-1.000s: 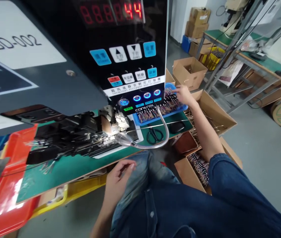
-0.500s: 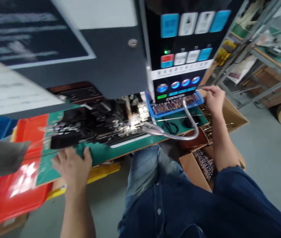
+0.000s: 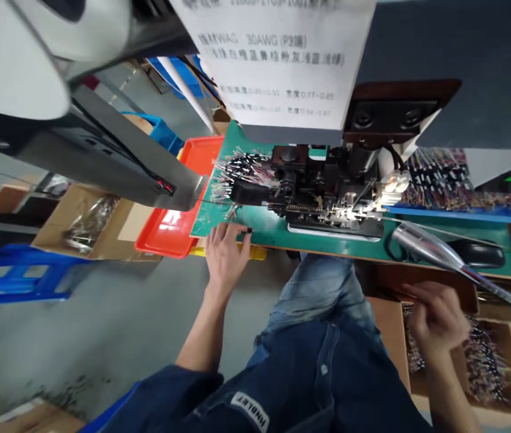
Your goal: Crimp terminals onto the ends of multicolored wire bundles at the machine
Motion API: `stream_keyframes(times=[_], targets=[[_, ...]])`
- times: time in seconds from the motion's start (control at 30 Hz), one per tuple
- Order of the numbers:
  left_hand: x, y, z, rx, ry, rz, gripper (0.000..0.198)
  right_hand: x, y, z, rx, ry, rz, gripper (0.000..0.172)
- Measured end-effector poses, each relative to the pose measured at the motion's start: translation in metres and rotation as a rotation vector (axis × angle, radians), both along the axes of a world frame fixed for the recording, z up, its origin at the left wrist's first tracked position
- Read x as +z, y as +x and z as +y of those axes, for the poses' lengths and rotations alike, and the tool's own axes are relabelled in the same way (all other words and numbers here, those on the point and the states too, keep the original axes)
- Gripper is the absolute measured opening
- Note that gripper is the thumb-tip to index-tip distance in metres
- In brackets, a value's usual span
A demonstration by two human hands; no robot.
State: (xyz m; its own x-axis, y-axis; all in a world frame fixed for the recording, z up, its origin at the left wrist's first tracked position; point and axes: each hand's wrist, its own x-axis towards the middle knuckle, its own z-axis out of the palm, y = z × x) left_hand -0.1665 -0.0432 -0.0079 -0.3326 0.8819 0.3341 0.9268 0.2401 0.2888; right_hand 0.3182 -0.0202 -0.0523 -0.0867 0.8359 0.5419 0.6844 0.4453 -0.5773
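Note:
My left hand [image 3: 226,252] lies at the near left corner of the green bench mat [image 3: 278,225], its fingers bent on a small dark-tipped piece I cannot make out. Just beyond it a heap of short coloured wires [image 3: 241,168] lies beside the black crimping machine [image 3: 323,189]. My right hand [image 3: 436,316] hovers blurred over a cardboard box of wire pieces [image 3: 481,361] at my right knee, fingers curled. Whether it holds anything is unclear.
An orange tray [image 3: 172,231] sits left of the mat. A blue tray of wires [image 3: 458,207] lies at the right behind a gooseneck lamp [image 3: 422,246]. A printed sheet [image 3: 282,60] hangs on the machine. A cardboard box [image 3: 93,225] and a blue crate [image 3: 16,279] stand on the floor left.
The view has swung left and down. My right hand left the blue tray and dropped to the box by my knee. My left hand shifted onto the mat's near corner.

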Motion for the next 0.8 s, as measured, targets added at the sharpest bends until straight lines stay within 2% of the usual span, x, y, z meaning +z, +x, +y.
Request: stream_keyframes(times=[0.1, 0.17, 0.23, 0.33, 0.37, 0.4, 0.5, 0.57, 0.63, 0.7, 0.8], targets=[[-0.011, 0.013, -0.025, -0.072, 0.105, -0.113, 0.014, 0.000, -0.062, -0.013, 0.283, -0.115, 0.063, 0.044], [-0.024, 0.016, -0.025, -0.139, 0.217, -0.110, 0.016, -0.001, -0.103, -0.015, 0.427, -0.133, 0.127, 0.049], [-0.037, 0.015, -0.016, -0.182, 0.336, -0.132, 0.014, -0.004, -0.137, -0.014, 0.549, -0.120, 0.153, 0.050], [-0.048, 0.011, -0.001, -0.040, 0.578, -0.280, 0.012, -0.007, -0.169, -0.011, 0.686, -0.075, 0.142, 0.049], [-0.048, 0.011, 0.001, -0.009, 0.638, -0.297, 0.011, -0.006, -0.175, -0.009, 0.712, -0.053, 0.127, 0.048], [-0.047, 0.012, 0.001, -0.034, 0.665, -0.273, 0.010, -0.006, -0.178, -0.008, 0.725, -0.036, 0.111, 0.047], [-0.041, 0.023, -0.008, -0.355, 0.573, -0.111, 0.010, 0.000, -0.181, -0.005, 0.716, -0.059, 0.103, 0.049], [-0.037, 0.032, -0.013, -0.447, 0.548, -0.139, 0.020, 0.005, -0.180, -0.003, 0.672, -0.136, 0.163, 0.052], [-0.035, 0.039, -0.011, -0.402, 0.522, -0.196, 0.024, 0.010, -0.182, -0.001, 0.616, -0.220, 0.222, 0.053], [-0.036, 0.039, -0.005, -0.294, 0.505, -0.253, 0.018, 0.014, -0.185, 0.001, 0.598, -0.266, 0.238, 0.051], [-0.041, 0.032, 0.000, -0.094, 0.642, -0.352, 0.011, 0.014, -0.191, 0.003, 0.653, -0.238, 0.212, 0.045]])
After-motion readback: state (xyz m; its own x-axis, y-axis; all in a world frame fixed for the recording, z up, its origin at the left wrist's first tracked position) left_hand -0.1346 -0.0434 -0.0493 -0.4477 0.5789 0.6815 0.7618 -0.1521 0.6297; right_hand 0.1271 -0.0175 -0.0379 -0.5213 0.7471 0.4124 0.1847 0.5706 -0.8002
